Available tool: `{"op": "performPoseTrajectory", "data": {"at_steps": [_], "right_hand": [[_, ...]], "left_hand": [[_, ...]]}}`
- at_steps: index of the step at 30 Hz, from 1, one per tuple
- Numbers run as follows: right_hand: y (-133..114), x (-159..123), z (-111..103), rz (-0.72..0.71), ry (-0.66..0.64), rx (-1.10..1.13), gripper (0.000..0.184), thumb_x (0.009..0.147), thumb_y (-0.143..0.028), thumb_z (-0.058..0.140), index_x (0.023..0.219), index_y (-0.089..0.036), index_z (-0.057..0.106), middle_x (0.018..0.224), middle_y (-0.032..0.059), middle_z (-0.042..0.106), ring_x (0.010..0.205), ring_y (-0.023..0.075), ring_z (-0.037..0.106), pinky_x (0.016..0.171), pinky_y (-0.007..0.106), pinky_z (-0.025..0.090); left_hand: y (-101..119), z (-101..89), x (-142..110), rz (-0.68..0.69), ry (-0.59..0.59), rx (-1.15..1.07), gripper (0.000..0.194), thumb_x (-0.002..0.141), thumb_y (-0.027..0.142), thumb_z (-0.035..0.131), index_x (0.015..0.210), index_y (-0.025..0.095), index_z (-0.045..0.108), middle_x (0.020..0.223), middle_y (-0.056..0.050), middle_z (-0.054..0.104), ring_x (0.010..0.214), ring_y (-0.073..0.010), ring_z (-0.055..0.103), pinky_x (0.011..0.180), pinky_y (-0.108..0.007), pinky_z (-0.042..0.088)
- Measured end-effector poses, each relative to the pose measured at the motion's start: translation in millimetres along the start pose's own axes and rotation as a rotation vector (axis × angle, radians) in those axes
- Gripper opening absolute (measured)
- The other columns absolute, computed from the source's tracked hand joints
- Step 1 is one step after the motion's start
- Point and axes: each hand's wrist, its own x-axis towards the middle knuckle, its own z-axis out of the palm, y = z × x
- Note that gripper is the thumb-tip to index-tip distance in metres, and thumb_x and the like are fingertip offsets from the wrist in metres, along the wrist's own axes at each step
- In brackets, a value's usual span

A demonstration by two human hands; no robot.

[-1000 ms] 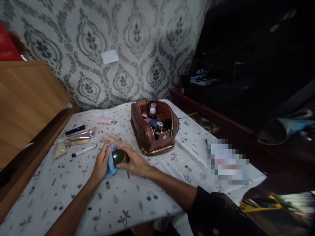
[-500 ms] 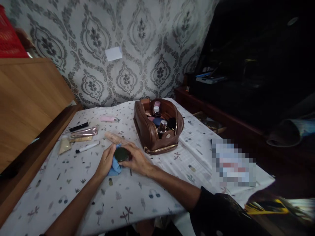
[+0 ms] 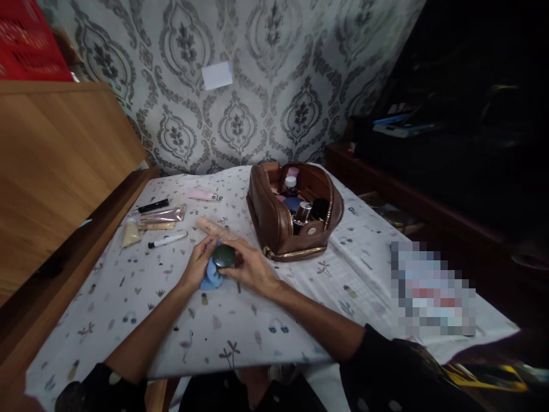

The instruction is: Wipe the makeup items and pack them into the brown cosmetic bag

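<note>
My right hand (image 3: 251,268) grips a small round dark green jar (image 3: 223,256) just above the patterned tablecloth (image 3: 214,320). My left hand (image 3: 198,268) is closed on a blue cloth (image 3: 210,279) pressed against the jar's left side. Behind the hands lies a beige tube (image 3: 214,229). A brown leather cosmetic bag (image 3: 291,214) stands unzipped to the right of my hands, with bottles and jars inside.
Several cosmetics lie at the left: a white pen (image 3: 167,240), a pinkish tube (image 3: 162,215), a black pencil (image 3: 153,205), a cream sachet (image 3: 130,233), a pink item (image 3: 202,195). A wooden headboard (image 3: 55,166) borders the left. Dark furniture (image 3: 429,189) stands right.
The camera view has shifted, so everything sits further right and higher in frame. Both hands stay together around the green jar and cloth, with the jar turned slightly.
</note>
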Motion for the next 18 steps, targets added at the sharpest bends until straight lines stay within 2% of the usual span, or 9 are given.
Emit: {"op": "performPoseTrajectory", "data": {"at_steps": [3,8,12,18], "right_hand": [[1,-1,1,0.022,0.025,0.022,0.063,0.073,-0.030,0.085,0.131,-0.022,0.061,0.125,0.0110,0.068,0.111,0.0239,0.066,0.096,0.040,0.054],[-3,-1,1,0.073,0.060,0.021,0.061,0.074,-0.032,0.085,0.130,-0.021,0.062,0.123,0.0108,0.069,0.109,0.0228,0.066,0.094,0.038,0.054],[-9,0,-2,0.089,0.069,0.000,0.061,0.072,-0.033,0.086,0.127,-0.021,0.064,0.118,0.0093,0.070,0.104,0.0217,0.067,0.087,0.034,0.056],[-9,1,-3,0.115,0.081,-0.016,0.064,0.071,-0.034,0.086,0.129,-0.022,0.062,0.121,0.0095,0.069,0.108,0.0232,0.065,0.089,0.036,0.055]], "left_hand": [[3,2.4,-2,-0.020,-0.002,-0.023,0.048,0.076,0.063,0.072,0.080,0.017,0.061,0.065,0.004,0.061,0.057,-0.0106,0.054,0.054,-0.021,0.046],[6,1.9,-7,-0.157,0.022,0.074,0.063,0.075,0.080,0.060,0.071,0.016,0.062,0.049,0.002,0.058,0.040,-0.0123,0.050,0.040,-0.024,0.040],[5,-0.7,-8,-0.191,-0.027,0.180,0.071,0.078,0.085,0.048,0.060,0.017,0.060,0.040,0.000,0.053,0.036,-0.0127,0.048,0.039,-0.024,0.038],[5,-1.0,-7,-0.185,-0.068,0.311,0.078,0.083,0.085,0.036,0.049,0.019,0.057,0.040,-0.003,0.054,0.037,-0.0127,0.050,0.043,-0.024,0.041]]}}
